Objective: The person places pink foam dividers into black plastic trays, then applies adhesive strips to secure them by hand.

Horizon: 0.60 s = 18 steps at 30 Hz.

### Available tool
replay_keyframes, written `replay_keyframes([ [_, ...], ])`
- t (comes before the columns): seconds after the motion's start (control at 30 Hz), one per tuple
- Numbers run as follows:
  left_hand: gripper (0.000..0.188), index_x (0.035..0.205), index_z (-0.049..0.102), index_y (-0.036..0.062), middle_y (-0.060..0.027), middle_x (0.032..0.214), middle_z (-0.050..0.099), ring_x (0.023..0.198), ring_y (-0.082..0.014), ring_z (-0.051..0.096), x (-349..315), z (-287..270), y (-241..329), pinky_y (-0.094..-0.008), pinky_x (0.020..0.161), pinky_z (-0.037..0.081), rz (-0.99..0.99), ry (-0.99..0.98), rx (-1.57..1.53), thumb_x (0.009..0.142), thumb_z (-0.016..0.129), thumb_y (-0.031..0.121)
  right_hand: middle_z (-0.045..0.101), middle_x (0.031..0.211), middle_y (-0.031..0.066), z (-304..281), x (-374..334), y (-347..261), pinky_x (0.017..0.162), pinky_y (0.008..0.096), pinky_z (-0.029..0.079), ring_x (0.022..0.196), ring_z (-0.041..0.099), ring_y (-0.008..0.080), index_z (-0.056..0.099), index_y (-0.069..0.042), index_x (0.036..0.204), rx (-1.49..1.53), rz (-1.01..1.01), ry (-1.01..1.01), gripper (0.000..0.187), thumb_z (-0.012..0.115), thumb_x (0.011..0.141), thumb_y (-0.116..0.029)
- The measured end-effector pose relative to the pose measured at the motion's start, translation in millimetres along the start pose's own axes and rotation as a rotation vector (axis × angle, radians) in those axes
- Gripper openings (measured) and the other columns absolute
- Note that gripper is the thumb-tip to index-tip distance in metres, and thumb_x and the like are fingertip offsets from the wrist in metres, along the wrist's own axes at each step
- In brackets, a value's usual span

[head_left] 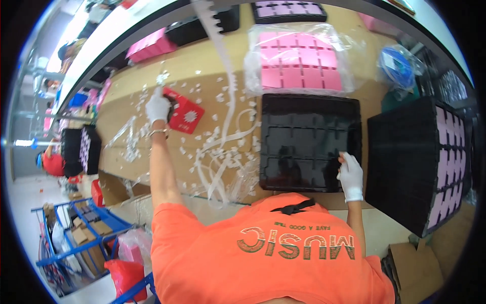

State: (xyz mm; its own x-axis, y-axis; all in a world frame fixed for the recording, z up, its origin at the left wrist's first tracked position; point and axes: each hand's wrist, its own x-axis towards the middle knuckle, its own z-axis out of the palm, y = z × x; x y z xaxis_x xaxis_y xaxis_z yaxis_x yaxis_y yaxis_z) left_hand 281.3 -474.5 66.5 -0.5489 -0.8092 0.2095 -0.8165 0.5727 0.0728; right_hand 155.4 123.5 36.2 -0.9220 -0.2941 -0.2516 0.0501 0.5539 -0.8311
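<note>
My left hand [158, 107], in a white glove, is at the left edge of a small red box [186, 114] with a white burst on its face and a dark opening beside my fingers. The fingers look closed on the box's edge. Small white scraps [162, 77] lie just beyond them. My right hand [351, 178], also gloved, with bare fingertips, is over the right edge of a shiny black compartment tray [287, 147]. Its thumb and fingers are pinched together; what they hold, if anything, is too small to make out.
White scraps and a long white notched strip [232, 88] litter the brown tabletop. Pink pieces [298, 61] lie under clear plastic behind the tray. Stacked black trays [405, 162] stand at the right, near a blue roll [396, 65]. Another person [53, 161] is at far left.
</note>
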Motion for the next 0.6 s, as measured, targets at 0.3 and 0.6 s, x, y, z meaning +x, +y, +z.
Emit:
replay_keyframes([
  [0.3, 0.029, 0.099, 0.063, 0.0029, -0.0145, 0.095, 0.063, 0.090, -0.0321, 0.060, -125, -12, 127, -0.0372, 0.079, 0.049, 0.484, 0.569, -0.471, 0.073, 0.060, -0.009, 0.060, 0.092, 0.0155, 3, 181, -34, 0.069, 0.0400, 0.050, 0.078, 0.061, 0.0334, 0.062, -0.005, 0.103, -0.187, -0.359, 0.245, 0.020, 0.054, 0.089, -0.015],
  [0.6, 0.033, 0.105, 0.064, 0.0036, -0.0183, 0.100, 0.065, 0.096, -0.0340, 0.063, -62, 105, 262, -0.0413, 0.083, 0.050, 0.325, -0.124, -0.465, 0.077, 0.072, 0.019, 0.065, 0.106, 0.0168, 36, 297, -39, 0.084, 0.0446, 0.050, 0.101, 0.062, 0.0344, 0.066, -0.008, 0.103, -0.759, -0.103, 0.008, 0.035, 0.067, 0.075, -0.028],
])
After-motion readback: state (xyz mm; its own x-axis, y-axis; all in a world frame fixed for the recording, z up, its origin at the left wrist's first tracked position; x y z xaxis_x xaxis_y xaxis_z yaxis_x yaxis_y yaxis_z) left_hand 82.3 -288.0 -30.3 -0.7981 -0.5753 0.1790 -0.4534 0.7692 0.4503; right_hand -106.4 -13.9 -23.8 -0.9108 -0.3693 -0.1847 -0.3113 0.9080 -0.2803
